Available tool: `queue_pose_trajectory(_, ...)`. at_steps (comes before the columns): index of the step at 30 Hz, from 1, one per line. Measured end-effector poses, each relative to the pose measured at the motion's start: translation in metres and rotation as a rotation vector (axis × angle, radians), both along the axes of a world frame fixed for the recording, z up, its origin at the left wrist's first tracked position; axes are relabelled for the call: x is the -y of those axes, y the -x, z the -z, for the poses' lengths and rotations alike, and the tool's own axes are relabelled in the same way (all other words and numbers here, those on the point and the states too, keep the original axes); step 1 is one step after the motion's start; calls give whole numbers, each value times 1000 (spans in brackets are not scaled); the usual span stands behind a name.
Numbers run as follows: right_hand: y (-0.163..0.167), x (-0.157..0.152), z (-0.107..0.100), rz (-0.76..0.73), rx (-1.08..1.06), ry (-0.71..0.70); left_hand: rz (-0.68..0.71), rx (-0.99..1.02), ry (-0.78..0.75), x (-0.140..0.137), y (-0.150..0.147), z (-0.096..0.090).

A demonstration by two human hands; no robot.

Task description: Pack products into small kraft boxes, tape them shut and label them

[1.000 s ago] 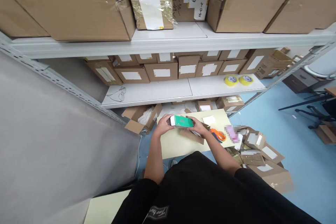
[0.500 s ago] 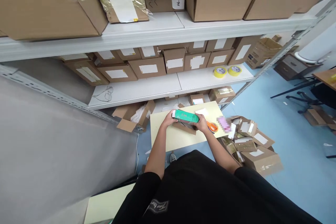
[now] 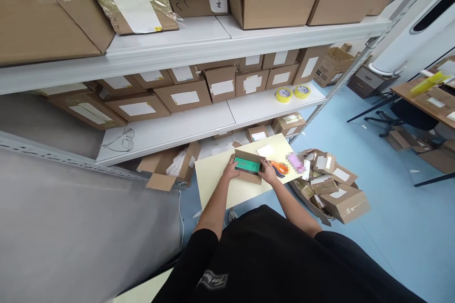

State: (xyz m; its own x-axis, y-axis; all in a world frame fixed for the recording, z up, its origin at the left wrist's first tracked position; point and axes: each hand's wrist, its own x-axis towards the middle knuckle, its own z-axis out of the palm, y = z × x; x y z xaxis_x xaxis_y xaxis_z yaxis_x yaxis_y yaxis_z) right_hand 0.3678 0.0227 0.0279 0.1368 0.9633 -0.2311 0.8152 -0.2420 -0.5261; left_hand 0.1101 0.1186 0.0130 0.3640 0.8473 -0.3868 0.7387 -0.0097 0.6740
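A green box [image 3: 247,165] sits level inside an open brown cardboard carton [image 3: 250,179], whose back and front flaps stand out around it. My left hand [image 3: 231,169] is closed on the green box's left end, at the carton's side. Gripping the right end is my right hand [image 3: 267,172], with its thumb near the carton's right edge. Part of each hand's fingers is hidden by the carton. Beneath lies a pale yellow tabletop [image 3: 216,194]. Orange-handled scissors [image 3: 280,167] rest just right of my right hand.
A pink blurred item [image 3: 295,163] lies at the tabletop's right edge. Beside it stands a heap of small cartons [image 3: 327,182]. An open carton [image 3: 170,165] is on the left. Shelves ahead hold boxes, two yellow tape rolls [image 3: 283,95] and glasses [image 3: 124,141].
Both hands have lowered the green box from above the carton into it. The carton's back flap now shows behind the box. The view has turned slightly to the right.
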Motion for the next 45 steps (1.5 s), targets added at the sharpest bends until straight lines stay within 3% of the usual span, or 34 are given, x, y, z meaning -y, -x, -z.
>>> queue_pose_trajectory(6, 7, -3, -12, -57, 57, -61, 59, -59, -82, 15, 1, 2)
queue_pose_trajectory(13, 12, -20, -15, -180, 140, 39, -56, -166, -188, 50, -4, 7)
queue_pose_trajectory(19, 21, -43, -12, -310, 233, 202, -183, -191, -218, 112, -9, 6)
queue_pose_trajectory(26, 23, -62, -9, -477, 316, 205, -461, -161, -188, 174, -38, 7)
queue_pose_trajectory(31, -1, -71, 9, -548, 284, 139, -627, -124, -170, 192, -68, 13)
queue_pose_trajectory(36, -26, -59, 24, -621, 133, 37, -777, -128, -200, 220, -91, 9)
queue_pose_trajectory(41, -21, -34, 11, -662, 81, -62, -878, -156, -280, 270, -95, -6)
queue_pose_trajectory(45, 16, -10, -12, -786, -2, -178, -1021, -168, -309, 327, -88, -15)
